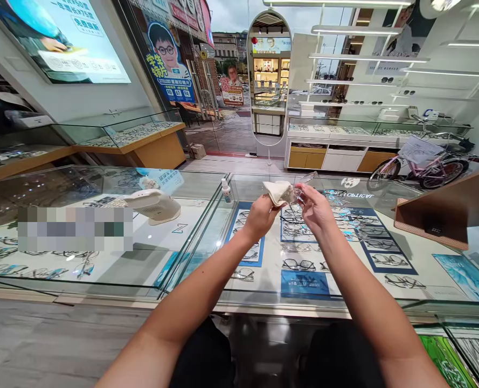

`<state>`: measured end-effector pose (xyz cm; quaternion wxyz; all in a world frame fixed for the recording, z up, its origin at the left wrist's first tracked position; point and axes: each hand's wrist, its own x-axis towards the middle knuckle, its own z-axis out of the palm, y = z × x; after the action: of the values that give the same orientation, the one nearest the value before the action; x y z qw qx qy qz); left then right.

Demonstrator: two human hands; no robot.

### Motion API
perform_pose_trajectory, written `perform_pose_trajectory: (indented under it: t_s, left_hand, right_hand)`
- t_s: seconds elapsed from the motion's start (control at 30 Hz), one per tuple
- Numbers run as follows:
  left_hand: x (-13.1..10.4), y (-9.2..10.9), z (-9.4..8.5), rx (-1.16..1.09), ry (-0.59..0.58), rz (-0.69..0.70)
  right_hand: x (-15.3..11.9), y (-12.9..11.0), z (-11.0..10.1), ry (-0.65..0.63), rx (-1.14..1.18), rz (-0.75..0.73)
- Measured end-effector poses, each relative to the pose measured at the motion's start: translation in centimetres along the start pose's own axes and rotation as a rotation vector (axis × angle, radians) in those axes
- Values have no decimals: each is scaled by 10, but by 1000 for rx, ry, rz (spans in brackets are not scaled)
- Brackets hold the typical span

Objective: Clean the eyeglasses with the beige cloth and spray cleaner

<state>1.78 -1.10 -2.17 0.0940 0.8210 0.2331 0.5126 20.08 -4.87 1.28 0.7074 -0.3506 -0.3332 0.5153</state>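
Observation:
Above the glass display counter (207,258), my two hands are close together. My left hand (262,215) is closed around a cream cleaning cloth (279,192), which folds over part of a pair of glasses. Clear-framed eyeglasses (307,178) stick out beyond the cloth, and the fingertips of my right hand (314,205) pinch them on the right side. The lens under the cloth is hidden. Rows of eyeglasses (299,264) lie under the glass below my hands.
A small white spray bottle (226,191) stands on the counter left of my hands. Farther left is a white handheld device (158,206). A brown stand (445,210) occupies the right end. Beyond the counter are an oval mirror (269,81) and a pink bicycle (425,159).

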Motion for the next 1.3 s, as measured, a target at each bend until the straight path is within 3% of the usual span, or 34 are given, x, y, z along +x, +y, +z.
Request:
perform_pose_trajectory:
  t_s: [0.1, 0.23, 0.37, 0.47, 0.53, 0.6, 0.7, 0.77, 0.97, 1.13, 1.3]
  left_hand:
    - [0, -2, 3, 93, 11, 176]
    - [1, -3, 3, 156, 38, 245]
    - [0, 1, 1, 158, 156, 200]
    - [2, 7, -4, 118, 269, 48]
    - [5, 11, -10, 67, 296, -106]
    - [10, 11, -18, 1, 264, -223]
    - [15, 8, -26, -72, 160, -273]
    - [16, 5, -28, -117, 86, -271]
    - [16, 1, -25, -343, -8, -352]
    - [19, 2, -21, -599, -10, -468]
    - [22, 5, -22, -769, -106, -558]
  right_hand:
    - [-5, 4, 5, 8, 25, 41]
    - [-11, 8, 11, 66, -38, 33]
    - [-18, 10, 14, 65, -174, 61]
    - [-25, 4, 16, 12, -311, 55]
    - [-31, -5, 17, -30, -448, -41]
    - [-36, -14, 18, -32, -626, -268]
    - [-37, -23, 16, -10, -986, -677]
    - [-33, -23, 12, -48, -1171, -758]
    - [-18, -15, 0, -153, -1311, -610]
    - [-14, -13, -1, -326, -1088, -477]
    - [-13, -9, 2, -412, -861, -287]
